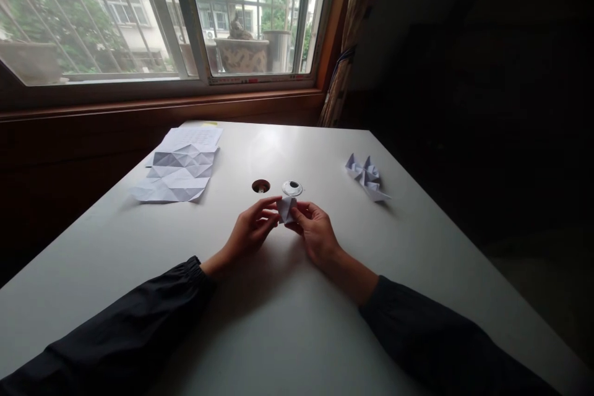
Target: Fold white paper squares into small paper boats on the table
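Observation:
A small folded piece of white paper (287,208) is held between both my hands just above the white table (260,322). My left hand (251,231) pinches its left side with fingertips. My right hand (314,232) grips its right side, thumb on top. Both arms wear dark sleeves and rest on the table.
Creased white sheets (180,167) lie at the back left. Folded paper figures (366,176) sit at the right. A round hole (260,185) and a round cap (292,187) are just beyond my hands. A window with bars and a potted plant (241,49) stand behind.

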A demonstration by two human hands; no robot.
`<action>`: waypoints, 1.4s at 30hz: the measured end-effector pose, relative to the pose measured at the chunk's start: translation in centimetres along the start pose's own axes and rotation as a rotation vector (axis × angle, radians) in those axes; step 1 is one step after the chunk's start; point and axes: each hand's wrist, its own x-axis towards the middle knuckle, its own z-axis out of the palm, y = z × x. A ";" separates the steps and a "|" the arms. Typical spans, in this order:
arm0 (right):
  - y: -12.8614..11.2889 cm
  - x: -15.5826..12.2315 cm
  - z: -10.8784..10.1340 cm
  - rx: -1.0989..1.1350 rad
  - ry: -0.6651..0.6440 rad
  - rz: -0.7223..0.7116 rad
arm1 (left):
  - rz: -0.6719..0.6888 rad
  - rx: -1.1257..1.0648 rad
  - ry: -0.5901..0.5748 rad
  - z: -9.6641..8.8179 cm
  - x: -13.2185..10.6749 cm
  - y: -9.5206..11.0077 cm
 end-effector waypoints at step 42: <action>0.2 0.5 -1.1 0.002 -0.210 0.059 | 0.109 0.009 -0.033 -1.5 1.5 -1.0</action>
